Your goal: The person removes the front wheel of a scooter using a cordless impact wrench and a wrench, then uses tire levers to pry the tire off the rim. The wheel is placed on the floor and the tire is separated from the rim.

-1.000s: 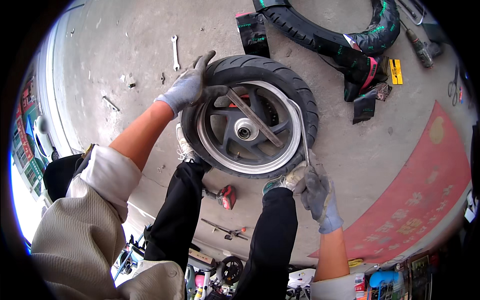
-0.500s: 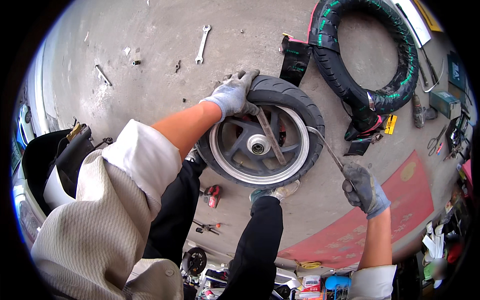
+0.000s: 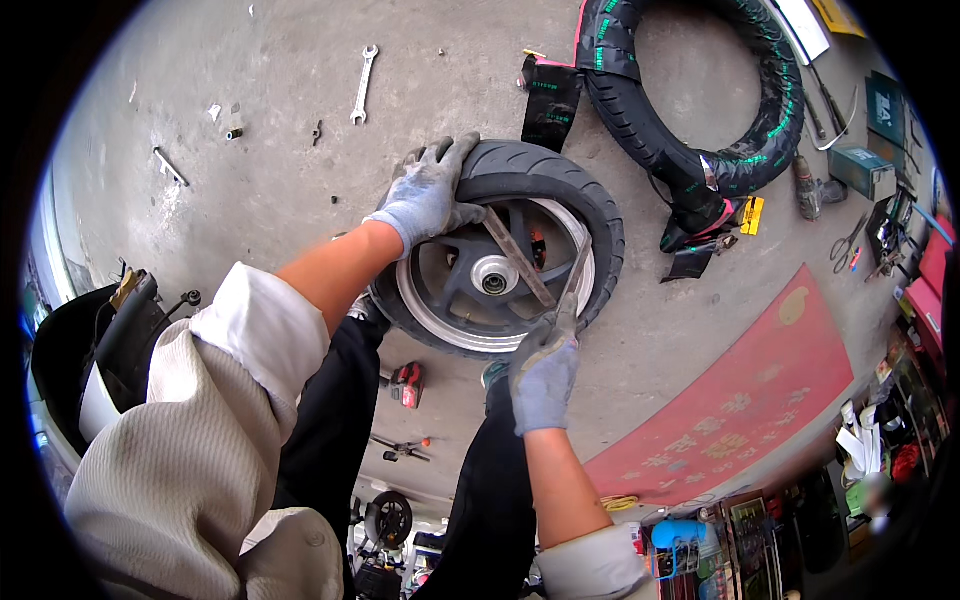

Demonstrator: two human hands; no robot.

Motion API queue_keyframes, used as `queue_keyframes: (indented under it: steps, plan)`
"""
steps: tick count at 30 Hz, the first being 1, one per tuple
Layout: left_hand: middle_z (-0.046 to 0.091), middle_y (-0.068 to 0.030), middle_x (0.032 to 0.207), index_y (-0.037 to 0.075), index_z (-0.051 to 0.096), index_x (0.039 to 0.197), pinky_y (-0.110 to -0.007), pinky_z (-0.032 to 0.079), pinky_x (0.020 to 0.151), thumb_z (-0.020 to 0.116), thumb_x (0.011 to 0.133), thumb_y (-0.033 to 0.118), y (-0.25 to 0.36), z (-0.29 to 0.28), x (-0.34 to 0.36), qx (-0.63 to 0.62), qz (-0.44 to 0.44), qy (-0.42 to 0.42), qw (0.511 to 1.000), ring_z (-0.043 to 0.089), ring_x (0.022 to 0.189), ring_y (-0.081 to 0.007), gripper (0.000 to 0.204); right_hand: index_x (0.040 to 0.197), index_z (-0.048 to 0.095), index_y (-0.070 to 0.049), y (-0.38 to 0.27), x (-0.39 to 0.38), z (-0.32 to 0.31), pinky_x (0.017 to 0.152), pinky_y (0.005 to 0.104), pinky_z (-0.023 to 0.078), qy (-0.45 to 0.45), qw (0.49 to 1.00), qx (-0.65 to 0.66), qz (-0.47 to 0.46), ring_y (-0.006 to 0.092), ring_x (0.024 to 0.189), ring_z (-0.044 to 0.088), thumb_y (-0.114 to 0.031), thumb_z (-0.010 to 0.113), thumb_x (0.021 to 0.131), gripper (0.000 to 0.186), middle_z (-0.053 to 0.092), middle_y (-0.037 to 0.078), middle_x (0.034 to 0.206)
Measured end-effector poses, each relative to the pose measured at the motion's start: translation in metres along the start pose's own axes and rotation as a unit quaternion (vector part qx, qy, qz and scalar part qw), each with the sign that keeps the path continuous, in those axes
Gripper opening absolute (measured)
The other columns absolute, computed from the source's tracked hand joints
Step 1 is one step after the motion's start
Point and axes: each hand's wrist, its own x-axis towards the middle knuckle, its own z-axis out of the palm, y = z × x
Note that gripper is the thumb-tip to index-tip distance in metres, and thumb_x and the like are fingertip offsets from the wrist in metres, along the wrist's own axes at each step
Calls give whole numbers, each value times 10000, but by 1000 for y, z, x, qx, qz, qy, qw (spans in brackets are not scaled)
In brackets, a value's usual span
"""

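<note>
A black tire [image 3: 595,260] on a spoked silver-rimmed wheel [image 3: 420,300] lies flat on the floor between my legs. My gloved left hand [image 3: 428,190] grips the tire's upper-left side, its thumb against a flat metal bar [image 3: 520,258] that lies diagonally across the spokes. In my gloved right hand [image 3: 543,368], at the wheel's lower-right edge, is a metal tire lever [image 3: 577,270], its tip at the right part of the rim. The fingertips of that hand are partly hidden.
A tire in black wrapping [image 3: 760,130] lies at the upper right beside a drill [image 3: 808,190] and scissors [image 3: 845,245]. A wrench [image 3: 364,85] lies above the wheel, a red-and-black power tool [image 3: 408,385] below it. A pink mat [image 3: 720,410] spreads at right; scooter parts [image 3: 130,340] stand at left.
My right hand has swung left and slightly up, bringing the lever across the rim toward the wheel's middle. My left hand stays on the tire and bar. The view has shifted.
</note>
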Motion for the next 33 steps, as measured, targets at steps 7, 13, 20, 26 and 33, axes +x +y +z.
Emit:
queue_keyframes:
  steps: [7, 13, 20, 26, 33]
  plan:
    - [401, -258, 1489, 92, 278, 1535, -461, 335, 1163, 921, 635, 368, -18, 2, -3, -121, -1, -20, 992, 401, 1383, -419, 1139, 1552, 164, -25, 120, -2, 84, 923, 445, 477, 18, 966, -255, -38, 458, 1136, 578, -178, 502, 1004, 663, 574, 293, 1290]
    - [463, -195, 1450, 4, 188, 1538, -378, 339, 1150, 902, 716, 249, -56, 20, -33, -255, -71, -8, 964, 445, 1352, -278, 1117, 1545, 306, -169, 104, 66, -92, 789, 414, 532, -107, 846, -477, -214, 402, 906, 675, -82, 514, 967, 620, 660, 256, 1100]
    - [636, -218, 1231, 33, 293, 1516, -402, 440, 1061, 886, 723, 383, -45, 15, -6, -190, -16, 28, 981, 570, 1237, -332, 1050, 1454, 481, -101, 0, 85, -205, 587, 287, 447, -233, 950, -208, -9, 117, 670, 483, -183, 556, 1003, 464, 574, 49, 895]
    - [594, -212, 1336, 43, 429, 1442, -405, 416, 1086, 870, 666, 532, -14, 5, 38, -176, -47, -56, 982, 557, 1266, -337, 1017, 1314, 573, 7, -107, 132, -199, 647, 315, 452, -263, 870, -417, -22, 123, 706, 450, -194, 513, 1024, 358, 549, 72, 754]
    - [573, -220, 1338, 69, 407, 1466, -401, 412, 1082, 842, 758, 419, 10, -20, 17, -140, -102, -71, 982, 540, 1274, -338, 902, 1339, 550, 32, -175, 149, -172, 696, 335, 476, -289, 834, -464, 78, 153, 748, 514, -200, 532, 1005, 407, 600, 135, 819]
